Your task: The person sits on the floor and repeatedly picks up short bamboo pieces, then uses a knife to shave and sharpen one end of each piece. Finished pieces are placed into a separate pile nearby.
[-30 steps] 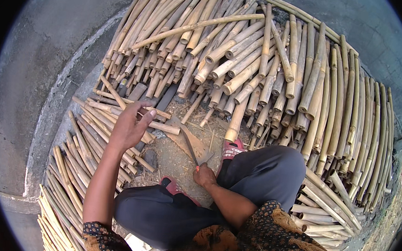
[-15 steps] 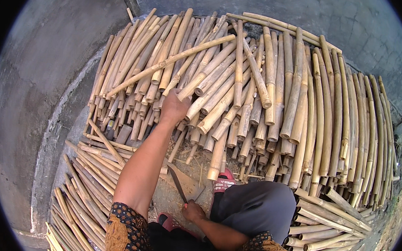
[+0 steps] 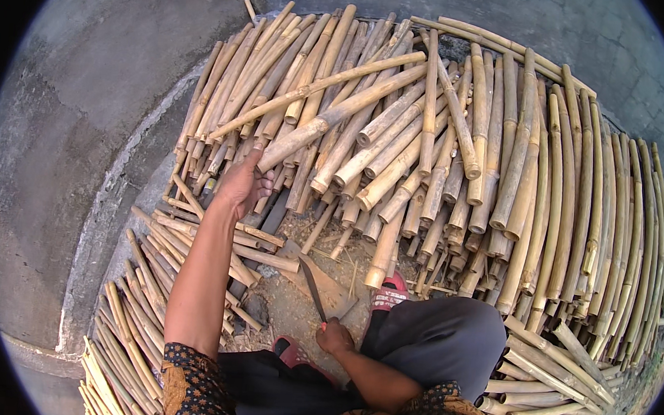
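My left hand (image 3: 245,185) reaches forward to the near end of a thick bamboo pole (image 3: 315,128), its thumb and fingers closed round that end. The pole slants up to the right, lying over the top of the big bamboo pile (image 3: 446,138). Low in the middle, my right hand (image 3: 334,337) grips a long-bladed knife (image 3: 312,288) by its reddish handle. The dark blade points up and to the left, above a flat piece of wood (image 3: 318,280) on the ground.
More bamboo lies in stacks at the lower left (image 3: 131,332) and lower right (image 3: 552,389). Grey walls (image 3: 141,52) stand left and behind. My feet wear red-pink sandals (image 3: 392,290), close to the pile's jutting ends.
My left hand has drawn the thick bamboo pole nearer and to the left, so more of it shows above the others. The view has shifted a little; my right hand still holds the knife.
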Tool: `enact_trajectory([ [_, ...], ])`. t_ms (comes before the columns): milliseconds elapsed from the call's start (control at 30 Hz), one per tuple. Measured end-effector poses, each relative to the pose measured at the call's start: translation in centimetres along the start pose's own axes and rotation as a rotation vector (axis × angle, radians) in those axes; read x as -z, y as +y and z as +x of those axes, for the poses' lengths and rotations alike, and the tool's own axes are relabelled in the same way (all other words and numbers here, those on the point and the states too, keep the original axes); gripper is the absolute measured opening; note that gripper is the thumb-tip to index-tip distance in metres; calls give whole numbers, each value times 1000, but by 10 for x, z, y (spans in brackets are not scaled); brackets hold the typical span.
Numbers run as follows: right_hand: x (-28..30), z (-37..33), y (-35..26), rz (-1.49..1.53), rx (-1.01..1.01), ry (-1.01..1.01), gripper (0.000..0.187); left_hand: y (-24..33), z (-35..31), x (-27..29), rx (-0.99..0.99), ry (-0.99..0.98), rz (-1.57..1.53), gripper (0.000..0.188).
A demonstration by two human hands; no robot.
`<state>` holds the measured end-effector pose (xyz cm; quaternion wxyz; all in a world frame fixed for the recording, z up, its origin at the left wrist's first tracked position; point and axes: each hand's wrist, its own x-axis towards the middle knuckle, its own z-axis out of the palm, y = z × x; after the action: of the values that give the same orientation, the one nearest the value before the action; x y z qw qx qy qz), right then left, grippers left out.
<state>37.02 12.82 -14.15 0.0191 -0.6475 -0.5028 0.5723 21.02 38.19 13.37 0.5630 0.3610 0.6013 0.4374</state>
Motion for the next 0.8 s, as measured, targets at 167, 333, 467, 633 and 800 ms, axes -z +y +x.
enact_trajectory([
  [167,9,-1,2,2,-29,1,47,4,-31,2,-377,-14,497,42],
  [333,13,4,7,2,-83,51,51,17,-90,69,-609,44,536,37],
  [467,9,6,6,30,-67,61,46,9,-139,159,-511,421,79,41],
  [633,2,4,2,44,-89,58,44,-22,-176,225,-519,741,-571,44],
  [800,1,7,-2,130,-82,74,39,-10,-199,240,-858,822,-712,61],
])
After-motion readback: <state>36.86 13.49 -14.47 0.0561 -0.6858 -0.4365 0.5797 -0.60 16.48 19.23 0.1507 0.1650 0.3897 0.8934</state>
